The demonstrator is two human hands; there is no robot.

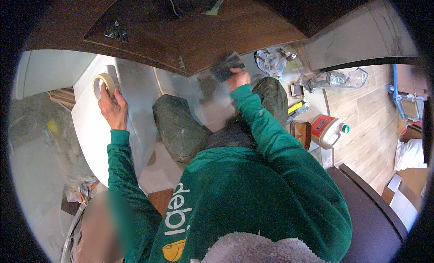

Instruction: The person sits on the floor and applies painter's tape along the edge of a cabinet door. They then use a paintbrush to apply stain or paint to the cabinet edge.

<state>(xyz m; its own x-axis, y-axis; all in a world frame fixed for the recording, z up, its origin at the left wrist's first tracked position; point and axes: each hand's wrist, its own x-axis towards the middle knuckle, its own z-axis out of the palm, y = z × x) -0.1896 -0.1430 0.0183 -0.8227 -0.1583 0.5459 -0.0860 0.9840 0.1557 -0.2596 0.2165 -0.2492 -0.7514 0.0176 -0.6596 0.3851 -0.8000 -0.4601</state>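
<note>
Holding ring-shaped, cream tape roll

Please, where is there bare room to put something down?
Bare: pale floor between beige jug and white bundle; white panel left of the left sleeve (slope unclear). Crowded: beside the right knee, with jug, yellow object, brown container.

Counted: one tape roll, one dark flat block, one green-capped jug, two hands, two green sleeves.
</note>
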